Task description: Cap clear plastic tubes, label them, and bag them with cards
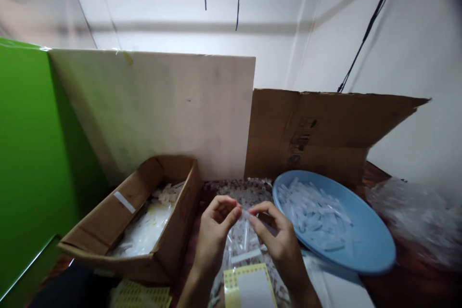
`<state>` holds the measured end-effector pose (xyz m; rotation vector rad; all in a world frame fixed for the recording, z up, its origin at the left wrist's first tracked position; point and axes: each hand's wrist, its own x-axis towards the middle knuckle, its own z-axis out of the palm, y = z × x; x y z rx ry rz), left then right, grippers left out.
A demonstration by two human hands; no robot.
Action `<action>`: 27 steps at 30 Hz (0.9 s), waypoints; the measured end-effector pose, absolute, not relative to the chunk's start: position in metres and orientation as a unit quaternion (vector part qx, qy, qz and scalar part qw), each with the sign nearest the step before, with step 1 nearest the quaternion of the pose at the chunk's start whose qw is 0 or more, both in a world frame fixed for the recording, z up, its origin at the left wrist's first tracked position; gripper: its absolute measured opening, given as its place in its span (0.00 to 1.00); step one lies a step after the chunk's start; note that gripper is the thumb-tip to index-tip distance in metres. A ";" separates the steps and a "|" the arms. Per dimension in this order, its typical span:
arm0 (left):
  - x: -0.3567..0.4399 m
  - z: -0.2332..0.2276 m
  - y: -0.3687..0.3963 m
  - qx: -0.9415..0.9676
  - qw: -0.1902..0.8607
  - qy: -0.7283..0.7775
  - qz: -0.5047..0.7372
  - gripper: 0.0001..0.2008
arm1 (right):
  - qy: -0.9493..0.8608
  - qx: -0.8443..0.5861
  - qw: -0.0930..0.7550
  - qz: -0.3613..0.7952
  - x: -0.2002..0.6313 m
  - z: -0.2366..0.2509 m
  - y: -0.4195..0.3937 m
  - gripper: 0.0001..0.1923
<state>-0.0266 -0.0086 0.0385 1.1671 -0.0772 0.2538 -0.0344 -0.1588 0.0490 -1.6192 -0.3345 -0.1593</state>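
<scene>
My left hand (214, 228) and my right hand (277, 233) meet at the middle of the work surface, thumbs and forefingers pinched. Between their fingertips is a small clear plastic piece (246, 213), its exact kind too small to make out. Beneath the hands lies a heap of clear plastic pieces (238, 240). Closer to me is a yellow sticker sheet (231, 274) with rows of small dots, partly covered by a white sheet (254, 288).
An open cardboard box (180, 245) with whitish plastic pieces stands left. A light-blue basin (371, 236) holding translucent strips (317, 211) is on the right, beside crumpled clear plastic (418, 216). A white panel (162, 110) and brown cardboard (310, 130) stand behind; a green panel (29, 144) is left.
</scene>
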 end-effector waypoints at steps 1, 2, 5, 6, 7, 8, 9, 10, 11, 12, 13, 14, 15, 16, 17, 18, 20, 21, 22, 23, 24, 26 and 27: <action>-0.027 0.039 -0.009 0.546 0.829 -0.031 0.118 0.13 | -0.143 -0.717 0.678 -0.076 -0.034 0.049 -0.158 0.10; -0.027 0.039 -0.009 0.541 0.832 -0.025 0.119 0.13 | -0.139 -0.713 0.682 -0.087 -0.034 0.049 -0.157 0.09; -0.029 0.037 -0.013 0.543 0.833 -0.022 0.105 0.16 | -0.148 -0.694 0.692 -0.136 -0.036 0.050 -0.154 0.08; -0.030 0.036 -0.016 0.546 0.833 -0.026 0.089 0.17 | -0.157 -0.689 0.692 -0.148 -0.036 0.051 -0.153 0.08; -0.031 0.034 -0.018 0.546 0.834 -0.028 0.072 0.19 | -0.164 -0.690 0.688 -0.154 -0.037 0.053 -0.153 0.08; -0.031 0.032 -0.021 0.541 0.838 -0.029 0.060 0.20 | -0.166 -0.697 0.680 -0.157 -0.038 0.055 -0.152 0.08; -0.031 0.030 -0.023 0.534 0.843 -0.027 0.055 0.20 | -0.166 -0.706 0.670 -0.159 -0.039 0.057 -0.153 0.08; -0.031 0.028 -0.025 0.527 0.847 -0.025 0.058 0.20 | -0.162 -0.715 0.661 -0.160 -0.040 0.059 -0.154 0.08; -0.031 0.027 -0.026 0.525 0.849 -0.024 0.061 0.19 | -0.154 -0.723 0.654 -0.161 -0.040 0.060 -0.155 0.07; -0.030 0.026 -0.026 0.528 0.847 -0.029 0.056 0.18 | -0.146 -0.724 0.655 -0.161 -0.039 0.060 -0.156 0.06; -0.029 0.026 -0.025 0.537 0.841 -0.039 0.044 0.17 | -0.138 -0.719 0.663 -0.155 -0.038 0.058 -0.157 0.06; -0.028 0.027 -0.024 0.550 0.833 -0.050 0.030 0.16 | -0.130 -0.710 0.677 -0.144 -0.036 0.056 -0.158 0.06; -0.027 0.027 -0.023 0.566 0.822 -0.062 0.017 0.15 | -0.123 -0.698 0.694 -0.126 -0.033 0.053 -0.159 0.06; -0.026 0.029 -0.022 0.582 0.810 -0.071 0.008 0.14 | -0.115 -0.684 0.713 -0.107 -0.030 0.050 -0.159 0.07; -0.025 0.030 -0.021 0.598 0.798 -0.077 0.006 0.13 | -0.107 -0.668 0.731 -0.090 -0.027 0.046 -0.159 0.08; -0.024 0.030 -0.021 0.612 0.787 -0.077 0.009 0.12 | -0.100 -0.653 0.747 -0.079 -0.024 0.042 -0.158 0.08; -0.023 0.030 -0.022 0.635 0.769 -0.068 0.025 0.12 | -0.090 -0.626 0.771 -0.072 -0.019 0.036 -0.157 0.09; -0.023 0.030 -0.022 0.644 0.762 -0.061 0.037 0.11 | -0.087 -0.616 0.780 -0.071 -0.017 0.034 -0.157 0.09; -0.022 0.030 -0.023 0.652 0.755 -0.054 0.050 0.11 | -0.086 -0.609 0.786 -0.068 -0.015 0.032 -0.156 0.09; -0.022 0.030 -0.023 0.662 0.745 -0.051 0.063 0.10 | -0.086 -0.607 0.788 -0.066 -0.014 0.031 -0.157 0.09; -0.021 0.030 -0.022 0.675 0.732 -0.054 0.076 0.10 | -0.086 -0.611 0.784 -0.064 -0.013 0.030 -0.158 0.09; -0.020 0.033 -0.019 0.714 0.688 -0.080 0.099 0.09 | -0.088 -0.638 0.761 -0.072 -0.012 0.029 -0.161 0.08; -0.020 0.034 -0.016 0.737 0.659 -0.102 0.112 0.10 | -0.092 -0.656 0.745 -0.081 -0.011 0.029 -0.164 0.07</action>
